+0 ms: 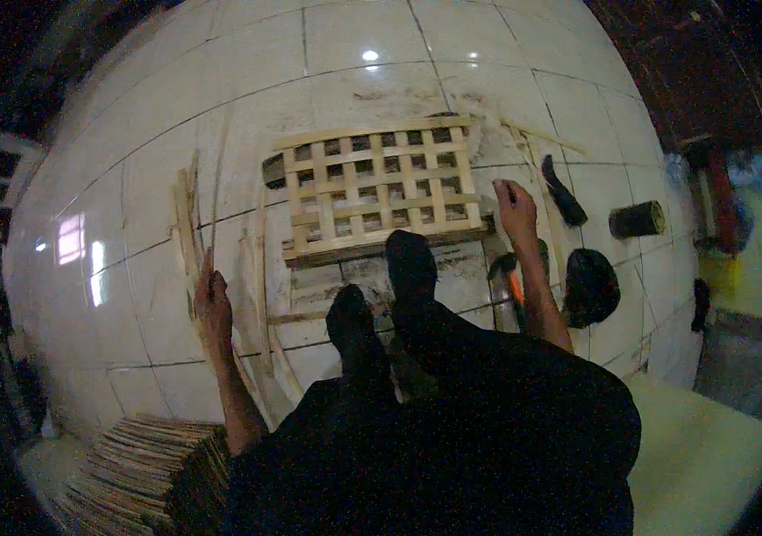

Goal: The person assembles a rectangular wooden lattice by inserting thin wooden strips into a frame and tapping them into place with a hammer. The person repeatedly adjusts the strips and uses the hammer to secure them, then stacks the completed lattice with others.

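My left hand [214, 299] is closed round a long thin bamboo strip [217, 201] that points away from me over the tiles. Beside that hand lie several loose pale strips [186, 219]. In front of my feet is a woven bamboo lattice [384, 214], flat strips crossing with square gaps, resting on a dark wooden board [381, 246]. My right hand [517, 214] hovers just off the lattice's right edge, fingers curled together; whether anything is between them is hidden. My right foot [412, 263] reaches the lattice's near edge.
Under my right forearm lies a tool with an orange part [515, 288]. Further right are a slim dark object [564, 192], a short cylinder [637, 220] and a black rounded bundle [591, 288]. A thick stack of strips [135, 469] sits at lower left on the tiled floor [354, 40].
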The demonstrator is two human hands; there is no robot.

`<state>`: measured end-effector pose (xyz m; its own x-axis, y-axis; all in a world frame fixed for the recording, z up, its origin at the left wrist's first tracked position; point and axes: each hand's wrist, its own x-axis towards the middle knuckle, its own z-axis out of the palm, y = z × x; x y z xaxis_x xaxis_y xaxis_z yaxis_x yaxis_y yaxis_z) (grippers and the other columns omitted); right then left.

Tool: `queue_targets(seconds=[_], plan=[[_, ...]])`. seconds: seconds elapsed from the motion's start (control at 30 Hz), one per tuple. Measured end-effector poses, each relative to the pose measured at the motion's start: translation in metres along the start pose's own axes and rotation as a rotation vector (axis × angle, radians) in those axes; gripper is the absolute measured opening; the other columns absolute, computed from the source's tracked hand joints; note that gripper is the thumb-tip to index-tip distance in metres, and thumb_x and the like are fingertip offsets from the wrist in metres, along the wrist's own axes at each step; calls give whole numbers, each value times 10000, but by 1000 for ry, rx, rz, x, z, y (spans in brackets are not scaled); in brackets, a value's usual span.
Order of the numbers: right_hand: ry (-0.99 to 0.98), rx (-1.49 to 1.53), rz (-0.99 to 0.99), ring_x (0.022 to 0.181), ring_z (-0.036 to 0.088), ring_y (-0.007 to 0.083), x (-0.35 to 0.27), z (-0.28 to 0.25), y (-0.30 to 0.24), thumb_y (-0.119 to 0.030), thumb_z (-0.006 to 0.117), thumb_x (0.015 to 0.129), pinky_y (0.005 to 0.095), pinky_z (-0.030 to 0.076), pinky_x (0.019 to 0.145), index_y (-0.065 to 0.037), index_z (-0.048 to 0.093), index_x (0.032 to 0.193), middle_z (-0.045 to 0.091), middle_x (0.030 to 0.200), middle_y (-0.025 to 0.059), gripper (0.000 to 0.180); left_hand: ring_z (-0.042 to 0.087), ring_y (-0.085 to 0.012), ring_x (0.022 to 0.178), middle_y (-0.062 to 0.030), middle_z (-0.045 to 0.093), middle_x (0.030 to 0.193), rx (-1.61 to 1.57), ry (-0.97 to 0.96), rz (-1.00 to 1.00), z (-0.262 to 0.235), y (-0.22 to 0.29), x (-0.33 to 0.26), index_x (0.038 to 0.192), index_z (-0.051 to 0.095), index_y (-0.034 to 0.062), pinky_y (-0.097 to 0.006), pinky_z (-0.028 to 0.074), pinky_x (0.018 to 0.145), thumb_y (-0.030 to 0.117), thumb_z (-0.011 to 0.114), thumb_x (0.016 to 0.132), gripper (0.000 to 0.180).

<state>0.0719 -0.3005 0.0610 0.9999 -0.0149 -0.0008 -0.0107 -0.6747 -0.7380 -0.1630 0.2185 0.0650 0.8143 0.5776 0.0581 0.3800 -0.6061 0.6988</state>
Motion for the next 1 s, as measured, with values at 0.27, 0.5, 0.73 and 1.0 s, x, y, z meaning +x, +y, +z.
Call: queue_targets(seconds=[0.27, 0.5, 0.73, 1.0], plan=[[-332, 658, 365, 870, 605, 160, -16, -8, -67, -401, 421, 994, 311, 493, 764, -68, 551, 1261, 648, 984, 43, 446, 563, -229, 717, -59, 580, 763, 354, -444, 584, 49, 84, -1, 1232, 620, 217, -343, 410, 657, 203, 692, 798, 440], [-274, 422, 180, 755, 612, 150, -16, -8, -16, -208, 618, 898, 291, 501, 686, -22, 613, 1113, 661, 912, 70, 285, 573, -217, 776, -38, 592, 782, 485, -465, 884, 75, 104, 30, 1257, 596, 245, -363, 386, 705, 239, 673, 808, 456], [-257, 498, 347, 762, 615, 154, -33, -6, 24, -176, 635, 884, 285, 519, 687, 5, 596, 1083, 644, 883, 89, 272, 562, -231, 924, -62, 569, 988, 337, -567, 782, 95, 113, 41, 1195, 640, 229, -370, 380, 796, 309, 655, 824, 380], [-227, 483, 313, 795, 617, 157, -34, -4, 29, -136, 630, 889, 271, 540, 689, 43, 590, 1081, 630, 937, 103, 266, 570, -251, 914, -74, 606, 950, 248, -652, 732, 106, 101, 51, 1167, 657, 177, -383, 379, 810, 313, 645, 831, 362]])
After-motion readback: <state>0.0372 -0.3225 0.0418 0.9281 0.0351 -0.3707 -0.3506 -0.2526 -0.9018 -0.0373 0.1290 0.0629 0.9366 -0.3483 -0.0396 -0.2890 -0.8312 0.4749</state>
